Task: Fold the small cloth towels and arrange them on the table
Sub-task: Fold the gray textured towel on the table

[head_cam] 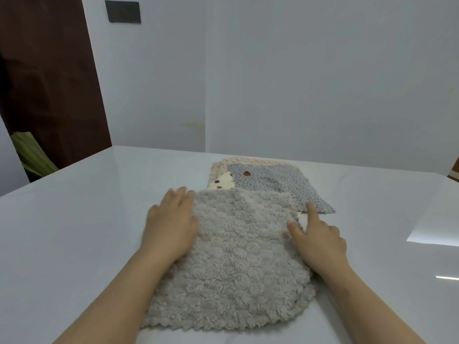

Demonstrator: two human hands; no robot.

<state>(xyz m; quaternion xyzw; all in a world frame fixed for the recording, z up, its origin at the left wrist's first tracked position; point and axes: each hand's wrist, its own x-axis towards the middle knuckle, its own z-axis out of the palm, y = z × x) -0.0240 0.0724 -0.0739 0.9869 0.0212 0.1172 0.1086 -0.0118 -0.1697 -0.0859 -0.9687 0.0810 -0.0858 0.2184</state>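
Observation:
A fluffy grey towel [233, 264] lies spread flat on the white table [79, 219] right in front of me. My left hand [171, 224] rests flat on its left edge, fingers straight and pointing away. My right hand [318, 237] rests on its right edge, with the index finger stretched out and the thumb on the pile; the other fingers are loosely bent. Behind the grey towel lies a thin blue-grey dotted cloth [273, 182] on top of a cream cloth with brown dots [222, 182] and a peach towel [236, 161].
The table's far edge runs along a white wall. A dark brown door [49, 78] and something green [32, 155] stand at the left beyond the table's corner. Bright reflections show on the tabletop at the right.

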